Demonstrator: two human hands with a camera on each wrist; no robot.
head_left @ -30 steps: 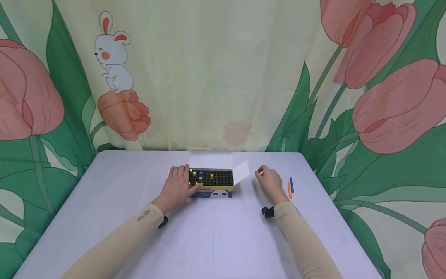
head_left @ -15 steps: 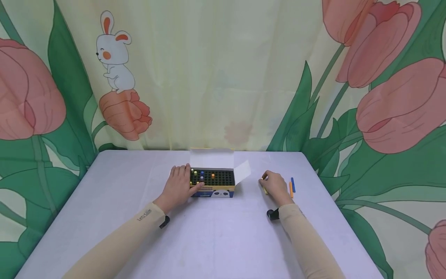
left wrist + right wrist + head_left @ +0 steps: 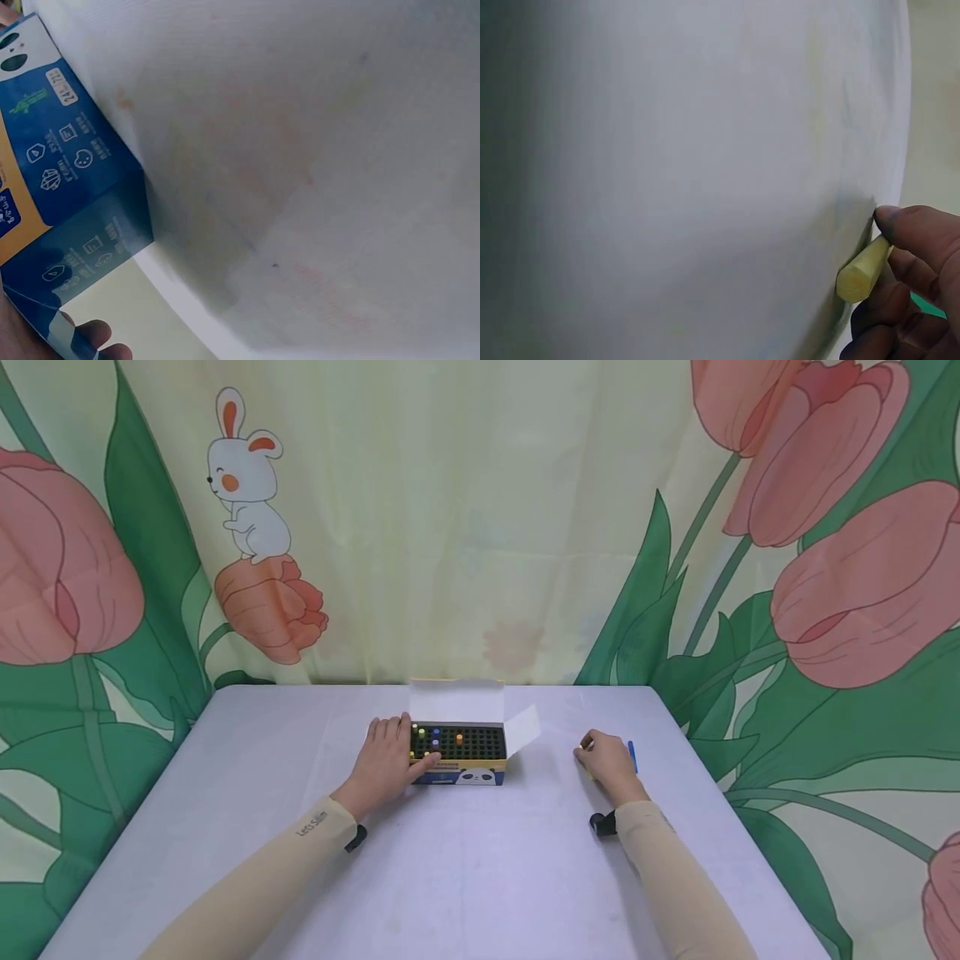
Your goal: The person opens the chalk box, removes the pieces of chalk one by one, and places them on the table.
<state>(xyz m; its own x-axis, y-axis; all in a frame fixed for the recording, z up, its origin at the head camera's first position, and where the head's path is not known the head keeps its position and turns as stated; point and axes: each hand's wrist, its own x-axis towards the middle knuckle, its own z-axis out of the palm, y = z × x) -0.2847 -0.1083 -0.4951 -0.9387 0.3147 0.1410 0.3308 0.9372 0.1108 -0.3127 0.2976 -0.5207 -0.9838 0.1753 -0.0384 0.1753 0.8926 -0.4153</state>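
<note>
In the head view, an open crayon box [image 3: 480, 774] with a panda on its front stands toward the table's far side. Its black slotted tray [image 3: 480, 745] has several coloured crayons upright in the left part. My left hand [image 3: 385, 764] grips the box's left end, thumb along the front edge; in the left wrist view, fingertips [image 3: 95, 332] show at the end flap. Right of the box, my right hand [image 3: 609, 767] pinches a yellow crayon [image 3: 862, 274] between thumb and fingers, low over the table. A blue crayon [image 3: 633, 757] lies just beyond that hand.
The box's white lid [image 3: 457, 702] is raised at the back. A white side flap [image 3: 522, 731] sticks out to the right. All this is on a white-covered table [image 3: 480, 877], with a printed curtain [image 3: 450, 527] behind its far edge.
My right hand has shifted right with the yellow crayon, toward the loose crayons. The orange crayon seen earlier beside the blue one is now out of sight. My left hand stays on the box.
</note>
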